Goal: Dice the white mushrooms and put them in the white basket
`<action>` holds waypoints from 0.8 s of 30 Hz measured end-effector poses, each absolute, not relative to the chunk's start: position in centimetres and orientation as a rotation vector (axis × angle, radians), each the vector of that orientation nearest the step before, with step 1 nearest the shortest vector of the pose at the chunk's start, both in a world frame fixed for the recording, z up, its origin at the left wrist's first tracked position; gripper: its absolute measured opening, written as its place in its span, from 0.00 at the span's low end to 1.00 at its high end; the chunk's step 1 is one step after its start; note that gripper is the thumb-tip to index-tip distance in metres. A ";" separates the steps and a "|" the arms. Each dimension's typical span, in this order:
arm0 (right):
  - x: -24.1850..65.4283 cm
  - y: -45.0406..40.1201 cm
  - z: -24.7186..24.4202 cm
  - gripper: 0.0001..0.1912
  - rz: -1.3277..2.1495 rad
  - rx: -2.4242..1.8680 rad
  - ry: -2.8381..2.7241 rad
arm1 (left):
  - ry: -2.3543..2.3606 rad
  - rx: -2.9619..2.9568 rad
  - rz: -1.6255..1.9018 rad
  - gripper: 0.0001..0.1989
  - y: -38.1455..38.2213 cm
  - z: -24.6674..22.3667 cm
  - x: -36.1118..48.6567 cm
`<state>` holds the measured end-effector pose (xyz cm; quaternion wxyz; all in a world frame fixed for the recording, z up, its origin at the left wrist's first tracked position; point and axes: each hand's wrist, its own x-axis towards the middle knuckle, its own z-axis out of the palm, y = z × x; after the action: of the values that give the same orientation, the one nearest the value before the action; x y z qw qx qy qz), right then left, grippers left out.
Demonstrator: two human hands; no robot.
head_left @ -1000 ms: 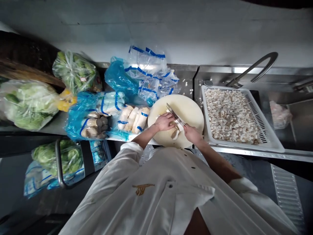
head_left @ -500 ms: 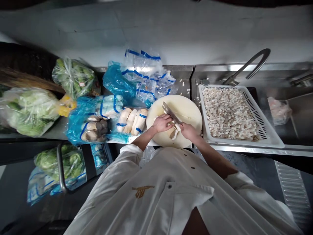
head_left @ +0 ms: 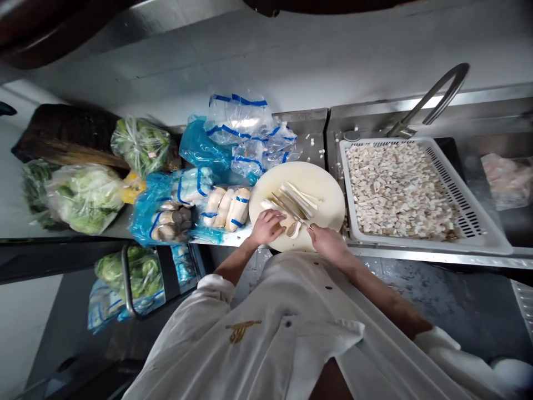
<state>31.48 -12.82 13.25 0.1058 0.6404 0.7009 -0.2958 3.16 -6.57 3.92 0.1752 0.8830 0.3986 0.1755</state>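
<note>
A round, pale cutting board lies before me with cut king oyster mushroom strips near its middle. My right hand is closed round the handle of a kitchen knife, whose blade points up and left beside the strips. On the board's left part, my left hand has its bent fingers on a mushroom piece, partly hidden beneath them. A curved mushroom slice rests between the two hands, near the knife.
Right of the board, a white perforated tray holds many diced mushroom bits, below a faucet. Packed whole mushrooms, a blue bag of brown mushrooms and crumpled plastic wrappers lie left and behind. Bagged greens stand farther left.
The knife blade has lowered and tilted flatter. My left hand has moved left, away from the blade, and several mushroom strips now show on the board. The view has shifted slightly.
</note>
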 end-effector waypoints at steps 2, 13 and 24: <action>31.7 -12.8 13.8 0.23 -0.853 1.859 2.102 | 1.126 2.499 0.433 0.20 -6.1 4.1 3.4; 27.8 -9.4 13.2 0.21 -0.916 1.757 2.110 | 1.089 2.487 0.400 0.23 -5.3 3.8 3.1; 25.8 -9.6 14.2 0.24 -0.847 1.846 2.017 | 1.052 2.444 0.550 0.21 -6.0 2.6 2.3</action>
<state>25.80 -9.56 14.16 0.1389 0.6387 0.6979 -0.2928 2.30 -5.98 2.58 0.2108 0.8793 0.3785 0.1978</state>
